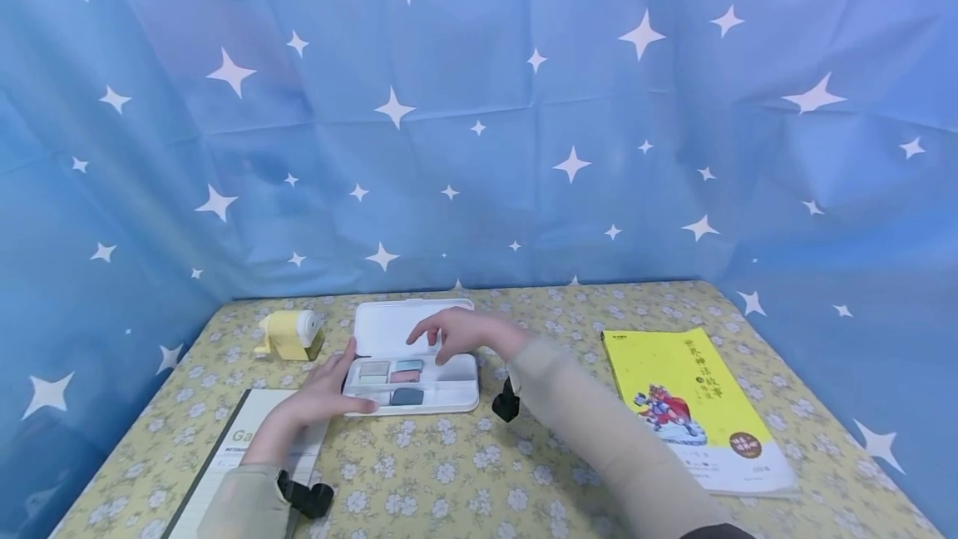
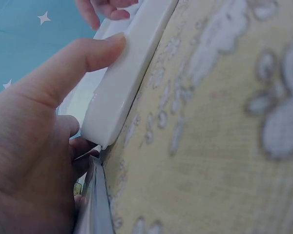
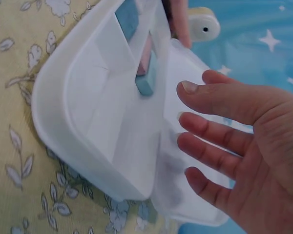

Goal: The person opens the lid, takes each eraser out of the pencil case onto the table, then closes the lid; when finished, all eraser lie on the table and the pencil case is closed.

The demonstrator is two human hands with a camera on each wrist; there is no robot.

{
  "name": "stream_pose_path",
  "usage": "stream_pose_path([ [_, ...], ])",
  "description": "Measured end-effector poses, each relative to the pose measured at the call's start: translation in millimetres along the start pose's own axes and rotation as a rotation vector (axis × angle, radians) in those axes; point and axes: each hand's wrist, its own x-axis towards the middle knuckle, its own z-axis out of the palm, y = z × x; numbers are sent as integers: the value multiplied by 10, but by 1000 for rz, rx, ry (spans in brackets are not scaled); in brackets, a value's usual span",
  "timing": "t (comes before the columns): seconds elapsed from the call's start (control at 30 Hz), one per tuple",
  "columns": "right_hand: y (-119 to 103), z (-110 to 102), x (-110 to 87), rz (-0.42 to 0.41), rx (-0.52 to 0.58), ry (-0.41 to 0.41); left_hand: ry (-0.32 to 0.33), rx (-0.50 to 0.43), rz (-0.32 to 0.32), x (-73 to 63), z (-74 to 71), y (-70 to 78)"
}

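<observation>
A white plastic pencil case stands on the table, its lid folded back behind it. Inside sit several small eraser-like blocks: a pale one, a light blue one, a pink one and a dark blue one. My left hand grips the case's left end, with the thumb on the front wall and the fingers around the end, partly hidden. Above the compartments hovers my right hand, its fingers loosely bent and apart, holding nothing.
Left of the case is a yellow and white crank pencil sharpener. A notebook lies partly under my left forearm. To the right lies a yellow book on the flowered tablecloth. A blue starred curtain hangs behind.
</observation>
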Motion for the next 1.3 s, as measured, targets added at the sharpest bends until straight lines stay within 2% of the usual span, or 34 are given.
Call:
stream_pose_path([
  [0.17, -56, 30, 105, -10, -52, -24, -1, 2, -9, 17, 0, -5],
  [0.43, -50, 109, 254, -23, -148, -47, 4, -6, 14, 22, 12, -12],
  [0.6, -51, 141, 269, -18, -192, -54, 9, -9, 17, 34, 12, -17],
  [0.87, -67, 190, 294, -62, -321, -63, 13, 4, 25, 31, 2, -32],
  [1.3, -117, 230, 275, -27, -349, -46, 8, -3, 21, 31, 3, -27],
])
